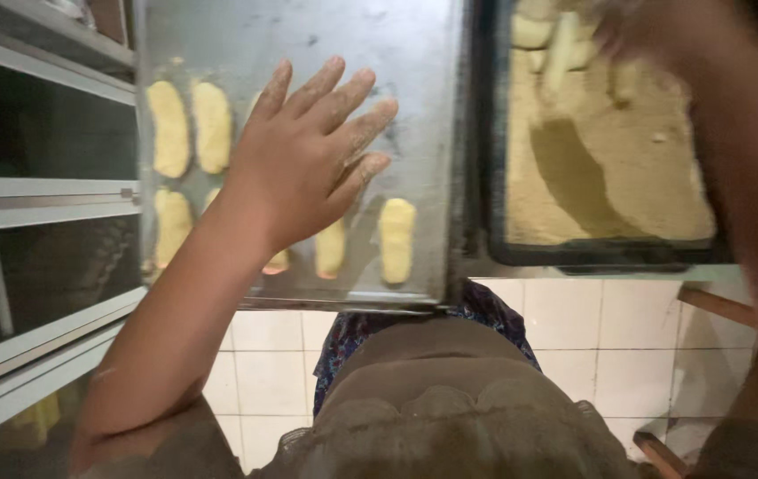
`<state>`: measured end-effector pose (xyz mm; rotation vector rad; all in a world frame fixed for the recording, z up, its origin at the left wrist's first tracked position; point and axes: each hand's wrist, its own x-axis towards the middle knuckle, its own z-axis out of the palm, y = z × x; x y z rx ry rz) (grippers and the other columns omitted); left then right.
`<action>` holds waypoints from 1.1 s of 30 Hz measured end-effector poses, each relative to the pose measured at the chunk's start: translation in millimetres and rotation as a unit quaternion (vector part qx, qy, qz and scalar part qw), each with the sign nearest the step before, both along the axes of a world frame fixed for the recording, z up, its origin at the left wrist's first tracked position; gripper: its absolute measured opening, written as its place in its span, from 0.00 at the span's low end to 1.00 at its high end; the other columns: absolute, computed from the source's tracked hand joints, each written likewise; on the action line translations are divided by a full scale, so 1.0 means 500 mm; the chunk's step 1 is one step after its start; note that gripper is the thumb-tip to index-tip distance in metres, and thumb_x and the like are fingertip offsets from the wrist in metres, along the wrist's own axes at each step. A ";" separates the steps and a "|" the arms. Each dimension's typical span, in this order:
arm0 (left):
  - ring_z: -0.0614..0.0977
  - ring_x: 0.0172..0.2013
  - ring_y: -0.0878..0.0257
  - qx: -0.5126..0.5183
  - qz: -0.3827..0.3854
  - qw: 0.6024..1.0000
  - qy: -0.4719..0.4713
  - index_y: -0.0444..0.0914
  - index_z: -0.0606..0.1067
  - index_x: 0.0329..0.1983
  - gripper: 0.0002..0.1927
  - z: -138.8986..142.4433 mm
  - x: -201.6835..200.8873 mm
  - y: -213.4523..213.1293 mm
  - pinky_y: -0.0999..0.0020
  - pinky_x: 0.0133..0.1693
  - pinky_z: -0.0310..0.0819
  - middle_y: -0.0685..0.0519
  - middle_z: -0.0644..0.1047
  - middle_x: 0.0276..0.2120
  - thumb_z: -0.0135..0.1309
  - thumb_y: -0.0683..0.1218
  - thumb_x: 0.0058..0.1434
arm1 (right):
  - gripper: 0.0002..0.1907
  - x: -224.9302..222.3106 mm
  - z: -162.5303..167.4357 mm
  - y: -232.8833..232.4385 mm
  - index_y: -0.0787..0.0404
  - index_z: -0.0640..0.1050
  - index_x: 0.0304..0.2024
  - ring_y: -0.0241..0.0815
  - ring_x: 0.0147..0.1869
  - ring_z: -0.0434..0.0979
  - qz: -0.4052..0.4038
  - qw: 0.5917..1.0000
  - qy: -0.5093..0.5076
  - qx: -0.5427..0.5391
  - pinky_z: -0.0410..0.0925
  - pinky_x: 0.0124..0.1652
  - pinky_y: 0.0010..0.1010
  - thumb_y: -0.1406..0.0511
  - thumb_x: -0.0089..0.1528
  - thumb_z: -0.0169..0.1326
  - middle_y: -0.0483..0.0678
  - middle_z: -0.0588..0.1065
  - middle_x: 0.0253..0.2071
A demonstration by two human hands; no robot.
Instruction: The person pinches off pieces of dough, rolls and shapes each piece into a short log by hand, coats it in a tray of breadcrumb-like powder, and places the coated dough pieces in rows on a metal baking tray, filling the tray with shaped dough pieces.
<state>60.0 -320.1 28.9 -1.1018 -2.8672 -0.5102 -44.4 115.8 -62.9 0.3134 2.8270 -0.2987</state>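
My left hand [303, 151] hovers open, fingers spread and dusted with crumbs, over a metal baking sheet [370, 62]. Several pale oblong dough pieces lie on that sheet, two at the upper left [191, 127] and a row along the near edge [396, 238]. My right hand [636, 31] is blurred at the top right, over a dark tray of breadcrumbs [618, 168]. Several more dough pieces [543, 35] lie in the crumbs at the tray's far end. Whether my right hand holds anything is hidden by the blur.
A metal rack with shelves [42, 200] stands at the left. A white tiled floor [609, 346] lies below the trays, with wooden legs [716, 306] at the right.
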 end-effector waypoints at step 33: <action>0.82 0.47 0.50 -0.319 -0.083 0.902 -0.278 0.41 0.84 0.40 0.21 -0.166 -0.044 0.600 0.54 0.49 0.76 0.48 0.83 0.42 0.69 0.55 0.45 | 0.25 0.213 -0.022 0.096 0.56 0.77 0.60 0.53 0.52 0.81 0.262 0.904 -0.306 -0.144 0.72 0.50 0.45 0.52 0.65 0.53 0.55 0.81 0.52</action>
